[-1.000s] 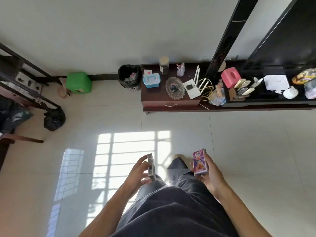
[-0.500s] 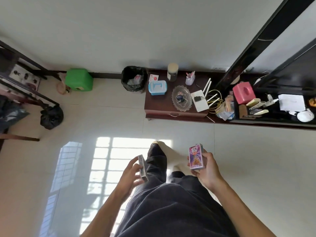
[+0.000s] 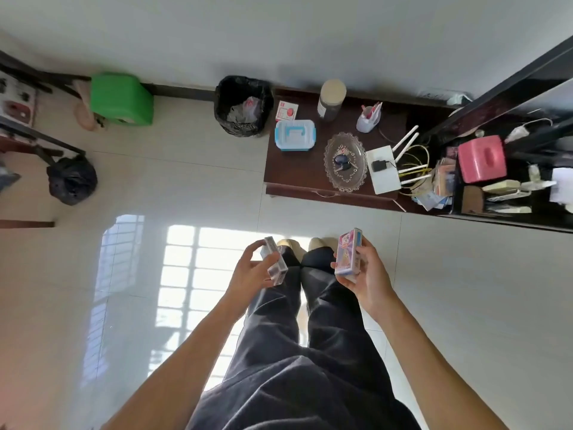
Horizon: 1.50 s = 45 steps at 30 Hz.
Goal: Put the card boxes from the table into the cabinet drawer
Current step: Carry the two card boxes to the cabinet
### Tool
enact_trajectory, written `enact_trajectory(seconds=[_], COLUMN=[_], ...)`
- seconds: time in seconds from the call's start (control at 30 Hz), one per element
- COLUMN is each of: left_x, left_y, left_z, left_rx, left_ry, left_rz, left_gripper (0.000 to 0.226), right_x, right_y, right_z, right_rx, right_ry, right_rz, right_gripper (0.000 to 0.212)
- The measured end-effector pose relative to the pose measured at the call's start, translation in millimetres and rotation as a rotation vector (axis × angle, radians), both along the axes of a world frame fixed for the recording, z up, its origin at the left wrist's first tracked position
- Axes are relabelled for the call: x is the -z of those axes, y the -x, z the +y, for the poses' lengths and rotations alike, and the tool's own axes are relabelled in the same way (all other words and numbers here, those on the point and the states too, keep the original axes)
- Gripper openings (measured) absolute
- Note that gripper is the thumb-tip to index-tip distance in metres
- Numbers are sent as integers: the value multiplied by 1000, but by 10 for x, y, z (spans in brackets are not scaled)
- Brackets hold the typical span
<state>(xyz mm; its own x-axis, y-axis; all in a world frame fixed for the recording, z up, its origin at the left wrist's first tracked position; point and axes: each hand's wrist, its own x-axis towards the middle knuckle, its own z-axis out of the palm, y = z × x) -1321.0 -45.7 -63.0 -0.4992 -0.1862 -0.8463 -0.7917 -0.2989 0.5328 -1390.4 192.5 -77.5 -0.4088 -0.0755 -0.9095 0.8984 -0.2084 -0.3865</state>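
My left hand (image 3: 248, 271) grips a pale card box (image 3: 275, 261) held edge-up. My right hand (image 3: 366, 271) grips a pink and purple card box (image 3: 348, 253) with its printed face toward me. Both hands hang in front of my legs, above the tiled floor. Ahead stands the low dark wooden cabinet (image 3: 297, 169), and its drawer (image 3: 328, 195) with a thin metal handle looks closed. The cabinet sits a short step beyond my feet.
On the cabinet top stand a blue-latched plastic box (image 3: 295, 135), a glass dish (image 3: 344, 162), a white router (image 3: 383, 169), a jar (image 3: 331, 99) and a pink tissue box (image 3: 482, 158). A black bin (image 3: 243, 105), a green stool (image 3: 121, 99) and a black bag (image 3: 72, 180) are on the floor.
I have walked closer to the cabinet, which now looms larger. Both hands still hold their card boxes and have stayed in front of my legs.
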Motion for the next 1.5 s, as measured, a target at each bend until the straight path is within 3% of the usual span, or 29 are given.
enact_trajectory(seconds=[0.2, 0.43, 0.6, 0.8, 0.93, 1.17, 1.5], left_x=[1077, 2704, 3834, 4922, 5399, 5753, 5733], left_y=[564, 1284, 1762, 2261, 2554, 2836, 2836], left_z=[72, 63, -44, -277, -477, -532, -453], left_rx=[165, 332, 392, 400, 385, 394, 482], left_ry=[413, 660, 776, 994, 1089, 1186, 1237], left_rz=[-54, -1, 78, 210, 267, 317, 273], left_gripper=[50, 55, 58, 63, 63, 68, 70], right_x=[1171, 2840, 3955, 4943, 5296, 5536, 5525], right_y=[644, 1214, 1593, 2092, 2370, 2553, 2512], right_z=[-95, -305, -499, -888, -1093, -1293, -1356], right_rx=[-158, -466, -657, -890, -914, -951, -1045], right_ry=[-64, -227, -351, -658, -830, -987, -1008], right_rz=[36, 202, 485, 899, 1075, 1204, 1112], right_gripper=[27, 28, 55, 65, 63, 65, 70])
